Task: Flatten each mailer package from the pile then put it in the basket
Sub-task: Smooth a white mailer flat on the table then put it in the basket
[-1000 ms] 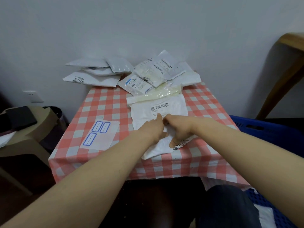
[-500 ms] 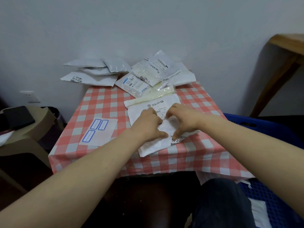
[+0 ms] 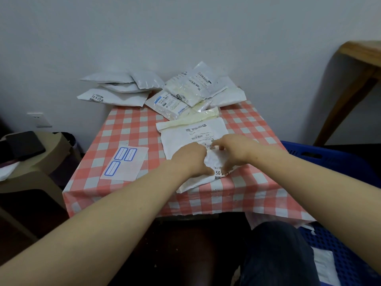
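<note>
A white mailer (image 3: pixel 185 137) with a printed label lies flat on the checked table (image 3: pixel 132 129), its near end at the front edge. My left hand (image 3: pixel 191 159) and my right hand (image 3: pixel 235 149) press down on its near half, side by side, and a wrinkled bulge of the mailer shows between them. The pile of white and clear mailers (image 3: pixel 185 89) sits at the table's far edge against the wall. The blue basket (image 3: pixel 321 155) stands low on the right beside the table.
A sheet of blue-bordered labels (image 3: pixel 125 164) lies on the table's left half. A beige stool (image 3: pixel 41 162) with a dark object stands to the left. A wooden table leg (image 3: pixel 350 96) rises at the far right. My knee (image 3: pixel 274 254) is below the table's front edge.
Both hands have slid a little further up the mailer, staying close together. The view has shifted slightly.
</note>
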The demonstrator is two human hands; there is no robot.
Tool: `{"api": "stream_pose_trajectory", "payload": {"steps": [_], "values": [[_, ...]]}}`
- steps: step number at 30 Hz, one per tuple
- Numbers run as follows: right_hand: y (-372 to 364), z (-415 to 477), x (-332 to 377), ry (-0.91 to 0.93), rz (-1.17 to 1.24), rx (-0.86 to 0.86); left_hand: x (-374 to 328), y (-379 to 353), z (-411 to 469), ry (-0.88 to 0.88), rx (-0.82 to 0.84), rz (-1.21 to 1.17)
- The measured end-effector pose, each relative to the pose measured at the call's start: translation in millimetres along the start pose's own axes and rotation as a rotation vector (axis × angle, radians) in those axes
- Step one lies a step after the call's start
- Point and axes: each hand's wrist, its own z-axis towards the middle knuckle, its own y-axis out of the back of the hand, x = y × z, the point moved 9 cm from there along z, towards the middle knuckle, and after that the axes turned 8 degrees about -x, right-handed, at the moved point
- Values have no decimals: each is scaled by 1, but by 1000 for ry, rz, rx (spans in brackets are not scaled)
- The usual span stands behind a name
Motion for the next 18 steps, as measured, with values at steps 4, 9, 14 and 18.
{"api": "stream_pose_trajectory", "payload": {"steps": [4, 9, 14, 18], "values": [[-3, -6, -3, -44, 46, -32, -8, 1, 6, -35, -58, -37], [-5, -9, 0, -7, 16, 23, -15, -5, 9, -10, 29, -3], [4, -1, 0, -35, -10, -74, -16, -5, 12, -7, 21, -55], [17, -3, 0, -49, -16, -185, -11, 6, 9, 33, -73, -144]]}}
